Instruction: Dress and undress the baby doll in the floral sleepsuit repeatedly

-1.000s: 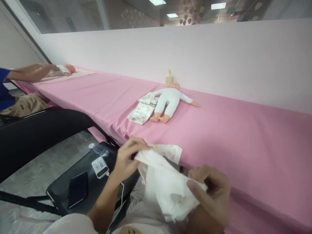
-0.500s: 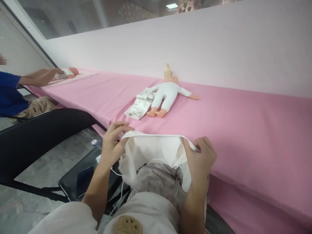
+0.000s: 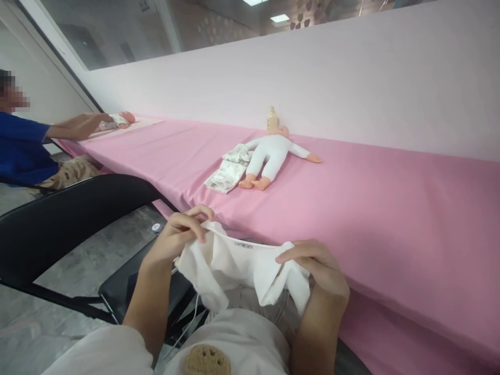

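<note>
My left hand [image 3: 179, 234] pinches the left edge of a small white garment [image 3: 238, 265] held over my lap. My right hand [image 3: 318, 268] grips its right edge, fingers closed on the cloth. The garment hangs bunched between both hands, just below the near edge of the pink table [image 3: 375, 208]. Farther back on the table lies a baby doll [image 3: 269, 156] in a white suit, face up. A folded patterned cloth [image 3: 228, 172] rests beside its legs.
A small bottle [image 3: 272, 119] stands behind the doll against the pale wall. A black chair [image 3: 70, 219] is at my left, with a second seat below holding a phone. At the far left a person in blue [image 3: 23, 151] handles another doll [image 3: 119, 120].
Both hands have lowered and drawn the garment's top edge taut, then let it sag and bunch between them. The view has tilted slightly.
</note>
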### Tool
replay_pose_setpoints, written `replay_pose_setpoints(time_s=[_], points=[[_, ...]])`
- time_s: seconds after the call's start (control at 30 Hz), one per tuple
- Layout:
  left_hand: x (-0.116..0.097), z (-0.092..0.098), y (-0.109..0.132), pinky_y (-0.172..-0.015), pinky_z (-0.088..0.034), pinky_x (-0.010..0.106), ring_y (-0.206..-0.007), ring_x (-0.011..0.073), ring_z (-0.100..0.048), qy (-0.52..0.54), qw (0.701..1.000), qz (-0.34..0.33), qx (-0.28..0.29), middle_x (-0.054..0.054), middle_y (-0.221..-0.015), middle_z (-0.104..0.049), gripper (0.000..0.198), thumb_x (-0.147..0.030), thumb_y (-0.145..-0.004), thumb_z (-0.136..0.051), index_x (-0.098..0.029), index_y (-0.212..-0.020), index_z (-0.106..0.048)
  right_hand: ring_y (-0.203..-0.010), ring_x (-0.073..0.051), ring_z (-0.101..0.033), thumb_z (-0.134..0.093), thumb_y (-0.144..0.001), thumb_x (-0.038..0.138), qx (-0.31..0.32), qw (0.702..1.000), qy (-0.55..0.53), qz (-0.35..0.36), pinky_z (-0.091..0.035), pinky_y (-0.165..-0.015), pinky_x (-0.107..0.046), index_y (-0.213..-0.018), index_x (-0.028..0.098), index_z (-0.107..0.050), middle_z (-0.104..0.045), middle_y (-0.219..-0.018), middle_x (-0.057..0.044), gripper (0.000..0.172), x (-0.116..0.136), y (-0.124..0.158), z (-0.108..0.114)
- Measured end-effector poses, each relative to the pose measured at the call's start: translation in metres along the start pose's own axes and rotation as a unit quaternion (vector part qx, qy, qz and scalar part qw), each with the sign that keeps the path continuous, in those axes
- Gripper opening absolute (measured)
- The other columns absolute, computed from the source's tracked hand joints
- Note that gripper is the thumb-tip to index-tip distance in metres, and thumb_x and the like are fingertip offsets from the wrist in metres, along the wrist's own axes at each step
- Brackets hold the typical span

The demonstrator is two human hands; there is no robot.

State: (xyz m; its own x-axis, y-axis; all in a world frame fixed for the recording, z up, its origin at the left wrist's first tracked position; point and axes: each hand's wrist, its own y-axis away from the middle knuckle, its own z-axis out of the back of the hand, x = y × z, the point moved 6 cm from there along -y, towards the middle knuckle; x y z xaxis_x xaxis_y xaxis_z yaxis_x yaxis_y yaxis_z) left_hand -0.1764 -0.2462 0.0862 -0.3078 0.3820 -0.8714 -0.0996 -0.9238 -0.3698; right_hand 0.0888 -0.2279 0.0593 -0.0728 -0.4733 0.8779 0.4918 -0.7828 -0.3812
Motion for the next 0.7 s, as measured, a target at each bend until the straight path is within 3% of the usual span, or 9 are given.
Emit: replay_pose_setpoints(time_s=[0.03,0.1,0.17,0.3,0.37,0.43,0.57,0.7], points=[[0.002,-0.004,-0.002,-0.058,-0.046,0.025,-0.067,0.0117,-0.057,-0.1,0.995,0.004,0.008,0.005,-0.098,-0.058,0.024,-0.02,-0.077,-0.054,-0.017,-0.055,-0.064,-0.052,-0.011,-0.051,-0.042,-0.086,0.029,-0.001,0.999,0.032,0.003,-0.039,-0.052,-0.022,-0.081,0.021,-0.072,-0.062,-0.062,-0.002,0.032,0.004,-0.001,-0.002],[0.011,-0.009,-0.005,-0.069,-0.048,0.029,-0.075,0.0144,-0.059,-0.294,0.955,0.027,-0.009,0.005,-0.113,-0.058,0.03,-0.017,-0.079,-0.042,-0.021,-0.075,-0.072,-0.061,-0.012,-0.056,-0.038,-0.086,0.019,-0.029,0.992,0.122,-0.028,-0.041,-0.059,-0.023,-0.089,0.023,-0.072,-0.066,-0.072,-0.002,0.035,0.008,-0.003,-0.005],[0.019,-0.011,-0.007,-0.075,-0.047,0.029,-0.081,0.0158,-0.06,-0.393,0.918,0.039,-0.04,0.005,-0.12,-0.057,0.039,-0.015,-0.08,-0.035,-0.022,-0.093,-0.07,-0.071,-0.015,-0.059,-0.037,-0.085,0.014,-0.052,0.966,0.242,-0.078,-0.041,-0.066,-0.025,-0.1,0.024,-0.07,-0.069,-0.082,-0.004,0.037,0.009,-0.005,-0.008],[0.032,-0.012,-0.006,-0.075,-0.046,0.028,-0.082,0.017,-0.06,-0.37,0.925,0.068,-0.05,0.006,-0.1,-0.064,0.04,-0.024,-0.086,-0.035,-0.018,-0.117,-0.059,-0.071,-0.019,-0.061,-0.035,-0.088,0.017,0.009,0.919,0.366,-0.146,-0.038,-0.063,-0.028,-0.111,0.022,-0.065,-0.069,-0.077,-0.006,0.037,-0.002,-0.011,-0.023],[0.04,-0.013,-0.003,-0.072,-0.047,0.027,-0.075,0.0157,-0.059,-0.332,0.938,0.097,-0.019,0.004,-0.086,-0.065,0.043,-0.028,-0.085,-0.037,-0.016,-0.124,-0.052,-0.07,-0.019,-0.061,-0.032,-0.09,0.019,0.025,0.917,0.367,-0.156,-0.038,-0.062,-0.028,-0.114,0.019,-0.062,-0.068,-0.075,-0.007,0.039,-0.007,-0.014,-0.026],[0.046,-0.016,-0.001,-0.073,-0.048,0.027,-0.073,0.0145,-0.059,-0.297,0.949,0.106,0.014,0.002,-0.08,-0.064,0.05,-0.024,-0.083,-0.037,-0.013,-0.131,-0.044,-0.077,-0.02,-0.061,-0.029,-0.091,0.021,0.038,0.933,0.323,-0.152,-0.04,-0.067,-0.028,-0.118,0.018,-0.059,-0.068,-0.083,-0.007,0.04,-0.01,-0.016,-0.028],[0.055,-0.018,-0.002,-0.074,-0.049,0.027,-0.074,0.0139,-0.06,-0.285,0.955,0.084,0.01,0.005,-0.088,-0.064,0.06,-0.012,-0.077,-0.032,-0.011,-0.137,-0.035,-0.097,-0.018,-0.058,-0.029,-0.09,0.02,0.102,0.966,0.201,-0.124,-0.043,-0.081,-0.028,-0.13,0.022,-0.049,-0.065,-0.103,-0.006,0.045,-0.015,-0.014,-0.033],[0.053,-0.013,-0.007,-0.084,-0.047,0.03,-0.097,0.0192,-0.06,-0.377,0.923,0.061,-0.041,0.011,-0.115,-0.059,0.055,-0.011,-0.077,-0.033,-0.015,-0.13,-0.046,-0.088,-0.016,-0.058,-0.03,-0.087,0.015,0.137,0.971,0.169,-0.097,-0.044,-0.076,-0.027,-0.139,0.025,-0.036,-0.064,-0.101,-0.004,0.053,-0.018,-0.012,-0.035]])
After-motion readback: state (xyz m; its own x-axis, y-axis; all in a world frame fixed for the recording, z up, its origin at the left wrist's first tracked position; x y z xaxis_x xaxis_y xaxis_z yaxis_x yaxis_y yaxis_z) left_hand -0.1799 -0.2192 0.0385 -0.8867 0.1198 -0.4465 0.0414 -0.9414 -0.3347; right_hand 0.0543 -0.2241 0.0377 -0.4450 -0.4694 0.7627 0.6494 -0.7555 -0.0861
